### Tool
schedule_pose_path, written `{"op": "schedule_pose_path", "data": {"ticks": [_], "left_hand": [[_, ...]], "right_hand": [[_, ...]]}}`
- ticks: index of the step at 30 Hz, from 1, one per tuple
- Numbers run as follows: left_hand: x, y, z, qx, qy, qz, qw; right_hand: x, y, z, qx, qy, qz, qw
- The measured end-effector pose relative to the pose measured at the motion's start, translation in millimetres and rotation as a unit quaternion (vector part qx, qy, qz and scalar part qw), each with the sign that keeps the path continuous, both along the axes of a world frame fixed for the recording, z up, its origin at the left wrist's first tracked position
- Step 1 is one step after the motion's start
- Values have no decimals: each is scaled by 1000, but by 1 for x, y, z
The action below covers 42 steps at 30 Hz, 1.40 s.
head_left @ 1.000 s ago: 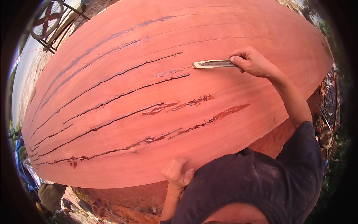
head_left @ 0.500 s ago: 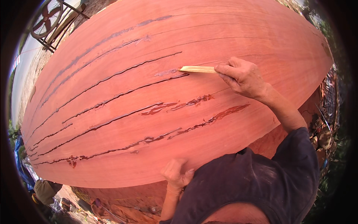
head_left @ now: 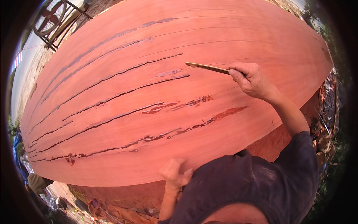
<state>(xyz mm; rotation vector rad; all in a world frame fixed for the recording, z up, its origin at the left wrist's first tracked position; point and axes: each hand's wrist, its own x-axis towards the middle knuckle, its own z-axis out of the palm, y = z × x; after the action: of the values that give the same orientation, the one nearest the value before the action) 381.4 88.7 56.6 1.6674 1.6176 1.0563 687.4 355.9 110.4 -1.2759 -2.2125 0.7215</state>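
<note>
Thin strip point(head_left: 207, 67) sits in the right hand's point(head_left: 249, 79) grip over a curved red surface point(head_left: 201, 143).
Held at one end, it points toward the surface's left end; the left hand point(head_left: 176, 174) curls by the near edge, its grip too unclear to tell.

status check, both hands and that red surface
Right hand gripping thin flat stick. Left hand half-curled by near edge of red surface. Dark streaks along it; nothing visible blocking stick.
</note>
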Motion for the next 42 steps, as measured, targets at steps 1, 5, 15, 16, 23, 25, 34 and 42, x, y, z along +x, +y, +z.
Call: {"op": "schedule_pose_path", "data": {"ticks": [1, 5, 15, 16, 23, 25, 34, 42], "left_hand": [[0, 0, 0, 7, 0, -2, 1000], [-1, 1, 0, 20, -12, 0, 1000], [0, 1, 0, 9, -4, 4, 1000], [0, 1, 0, 9, -2, 6, 1000], [-1, 1, 0, 2, 2, 7, 1000], [-1, 1, -1, 10, 6, 5, 1000], [0, 1, 0, 9, 4, 7, 1000], [0, 2, 1, 7, -2, 6, 1000]], "right_hand": [[-2, 4, -4, -113, 36, -25, 993], [-2, 19, -8, -371, 142, -97, 913], [-6, 64, -19, -308, 39, -15, 951], [-9, 66, -21, -297, 41, -1, 954], [-23, 66, -23, -235, 13, 33, 971], [-24, 64, -22, -141, 12, 71, 987], [-15, 51, -18, 213, -149, 151, 954], [1, 44, -39, 168, -151, 129, 966]]}}
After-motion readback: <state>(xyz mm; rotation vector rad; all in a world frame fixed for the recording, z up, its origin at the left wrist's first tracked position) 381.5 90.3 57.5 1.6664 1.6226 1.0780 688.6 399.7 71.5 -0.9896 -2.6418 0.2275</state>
